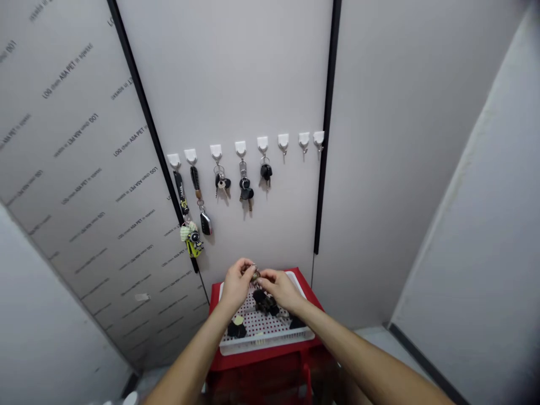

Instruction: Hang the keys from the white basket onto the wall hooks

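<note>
My left hand [237, 284] and my right hand [282, 288] meet above a white perforated plastic basket [270, 341]. Between their fingertips is a small keychain [255, 275] with a metal ring and a brownish-gold part; its finer details are too small to make out. Both hands are closed on it. Just below my fingers, dark keys [265, 302] lie in the basket. At the basket's near left corner sits a black bundle [237, 329] with a pale yellow piece [238, 320]. My right wrist partly covers more dark items on the right side.
A red stool [261, 360] supports the basket. Several white hooks [240, 147] line the panel ahead. From left to right hang a strap with a green charm [192, 239], a car key fob [206, 223] and key bunches [222, 183]. Black strips [328, 112] edge the panel.
</note>
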A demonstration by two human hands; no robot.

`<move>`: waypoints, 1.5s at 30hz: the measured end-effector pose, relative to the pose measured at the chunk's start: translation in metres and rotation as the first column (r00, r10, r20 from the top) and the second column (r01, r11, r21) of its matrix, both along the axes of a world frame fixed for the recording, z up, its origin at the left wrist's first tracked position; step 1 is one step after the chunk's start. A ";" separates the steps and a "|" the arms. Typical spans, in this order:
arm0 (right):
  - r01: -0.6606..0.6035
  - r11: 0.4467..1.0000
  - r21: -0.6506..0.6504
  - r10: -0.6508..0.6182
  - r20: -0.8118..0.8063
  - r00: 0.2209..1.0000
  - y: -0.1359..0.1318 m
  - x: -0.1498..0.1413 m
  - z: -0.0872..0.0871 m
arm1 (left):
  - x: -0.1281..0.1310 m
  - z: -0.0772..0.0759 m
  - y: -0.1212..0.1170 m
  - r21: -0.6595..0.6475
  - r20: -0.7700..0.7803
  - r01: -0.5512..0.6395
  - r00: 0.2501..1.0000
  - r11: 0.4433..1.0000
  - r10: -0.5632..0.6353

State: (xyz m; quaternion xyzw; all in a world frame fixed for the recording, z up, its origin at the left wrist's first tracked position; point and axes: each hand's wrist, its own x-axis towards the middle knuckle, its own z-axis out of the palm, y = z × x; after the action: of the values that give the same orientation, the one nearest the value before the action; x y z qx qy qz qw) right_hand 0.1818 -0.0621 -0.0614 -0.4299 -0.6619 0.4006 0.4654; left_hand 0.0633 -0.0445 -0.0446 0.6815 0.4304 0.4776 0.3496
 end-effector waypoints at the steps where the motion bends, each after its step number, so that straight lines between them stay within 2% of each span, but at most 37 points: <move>1: 0.014 1.000 -0.017 -0.014 -0.004 1.000 0.000 0.001 0.002 | 0.000 0.004 -0.001 0.022 -0.031 -0.009 0.999 1.000 0.010; 6: 0.015 0.996 -0.088 -0.020 -0.060 0.998 0.005 0.019 0.024 | -0.006 0.021 0.001 0.152 -0.252 -0.096 0.959 0.984 0.132; 10: 0.066 0.998 -0.021 -0.067 -0.056 0.996 0.018 0.035 0.066 | 0.001 0.043 0.008 0.267 -0.302 -0.104 0.935 0.958 0.186; 16: 0.250 0.955 0.161 -0.231 -0.131 0.964 0.035 0.049 0.144 | 0.035 0.109 0.021 0.485 -0.327 -0.126 0.892 0.866 0.313; 20: 0.364 0.899 0.243 -0.323 -0.195 0.926 0.046 0.059 0.184 | 0.059 0.149 0.032 0.557 -0.370 -0.146 0.837 0.817 0.402; 24: 0.467 0.855 0.227 -0.411 -0.253 0.876 0.060 0.067 0.210 | 0.081 0.173 0.041 0.620 -0.424 -0.099 0.792 0.778 0.439; 29: 0.538 0.823 0.184 -0.487 -0.262 0.833 0.078 0.070 0.225 | 0.094 0.181 0.044 0.589 -0.518 -0.039 0.749 0.807 0.414; 31: 0.557 0.817 0.146 -0.511 -0.264 0.818 0.083 0.070 0.227 | 0.094 0.179 0.043 0.589 -0.530 -0.011 0.749 0.808 0.397; 34: 0.539 0.837 0.093 -0.508 -0.232 0.829 0.087 0.070 0.227 | 0.087 0.169 0.039 0.574 -0.551 0.040 0.759 0.818 0.349; 36: 0.537 0.839 0.086 -0.510 -0.221 0.831 0.087 0.071 0.221 | 0.080 0.154 0.035 0.523 -0.577 0.072 0.763 0.849 0.291; 38: 0.579 0.806 0.123 -0.544 -0.231 0.807 0.084 0.073 0.208 | 0.069 0.130 0.031 0.437 -0.605 0.096 0.767 0.894 0.214; 40: 0.616 0.762 0.198 -0.582 -0.208 0.786 0.079 0.074 0.182 | 0.056 0.097 0.026 0.336 -0.619 0.107 0.774 0.936 0.134; 41: 0.607 0.758 0.240 -0.584 -0.164 0.795 0.074 0.073 0.163 | 0.049 0.077 0.023 0.284 -0.623 0.110 0.776 0.953 0.096; 42: 0.564 0.781 0.268 -0.564 -0.084 0.822 0.068 0.071 0.141 | 0.042 0.056 0.019 0.228 -0.631 0.110 0.773 0.967 0.061; 43: 0.486 0.828 0.279 -0.513 0.027 0.858 0.060 0.068 0.116 | 0.035 0.035 0.014 0.172 -0.643 0.108 0.765 0.979 0.029; 44: 0.374 0.890 0.262 -0.424 0.169 0.890 0.050 0.064 0.090 | 0.028 0.015 0.009 0.118 -0.659 0.110 0.752 0.987 -0.005; 45: 0.224 0.956 0.190 -0.277 0.333 0.901 0.039 0.060 0.063 | 0.023 -0.003 0.003 0.069 -0.680 0.122 0.732 0.990 -0.043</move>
State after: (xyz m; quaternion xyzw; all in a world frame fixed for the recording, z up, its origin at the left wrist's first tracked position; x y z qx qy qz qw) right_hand 0.2414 -0.0228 0.0021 -0.5414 -0.7018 0.2028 0.4162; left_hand 0.0863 -0.0411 -0.0479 0.8447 0.4707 0.2042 0.1524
